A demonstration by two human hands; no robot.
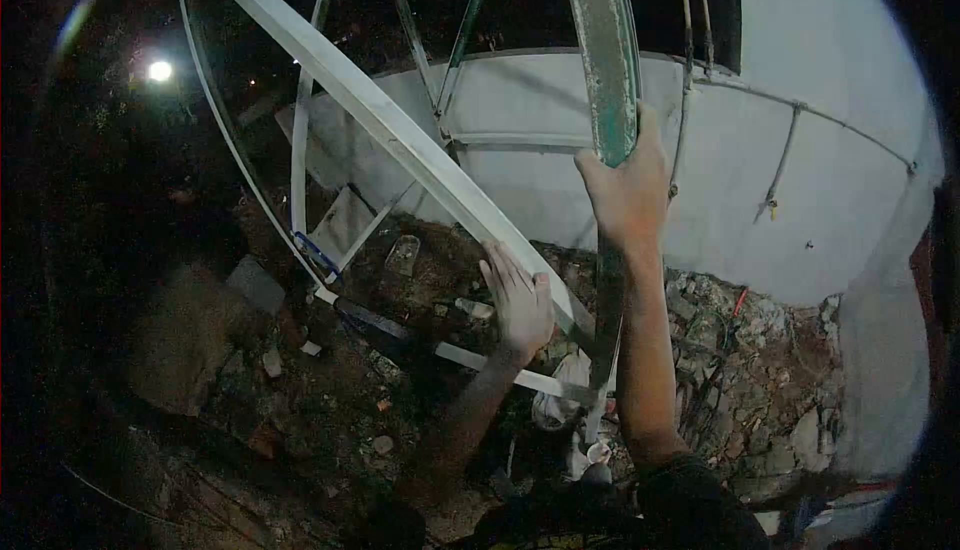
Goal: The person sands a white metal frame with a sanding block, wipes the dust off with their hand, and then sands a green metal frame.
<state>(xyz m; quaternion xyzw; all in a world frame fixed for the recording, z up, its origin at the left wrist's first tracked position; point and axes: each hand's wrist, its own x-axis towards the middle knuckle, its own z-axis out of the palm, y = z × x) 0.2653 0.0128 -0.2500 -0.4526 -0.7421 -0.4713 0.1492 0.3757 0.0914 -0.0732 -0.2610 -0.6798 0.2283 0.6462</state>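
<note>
My right hand (632, 190) is closed round the lower part of a worn metal post (605, 50) with green and grey peeling paint, which rises out of the top of the view. My left hand (520, 302) rests with fingers stretched against a long white beam (400, 145), its thumb standing apart. From the upper left, the beam slants down to the lower middle, close to my right forearm. Another white bar (515, 370) lies below my left hand.
A white wall (800, 150) with thin pipes (785, 165) curves behind. Rubble (740, 390) covers the ground at the right. Several green and white struts (410, 35) stand beyond the beam. A bright lamp (160, 71) shines at the left. A blue strap (318, 250) hangs near the frame.
</note>
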